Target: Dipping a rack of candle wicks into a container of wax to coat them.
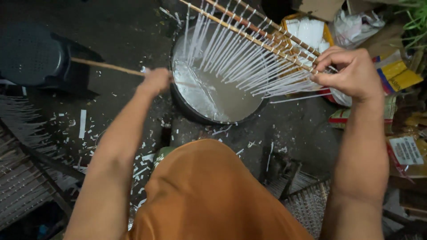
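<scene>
Hands: left [155, 81] grips stick [104, 66] | right [349, 73] pinches rack [249, 33] | rack top cropped.

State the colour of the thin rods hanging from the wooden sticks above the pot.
White: the thin rods hang in a pale row, best seen in the head view.

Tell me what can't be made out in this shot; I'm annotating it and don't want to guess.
- Head view: the left hand is motion-blurred, so its grip on the thin stick is unclear.
- The wooden rack of white candles runs off the top edge.
- The right hand covers the rack's near end.
- The round pan is partly hidden by the candles.
- The dark floor is too dim for detail.
</scene>
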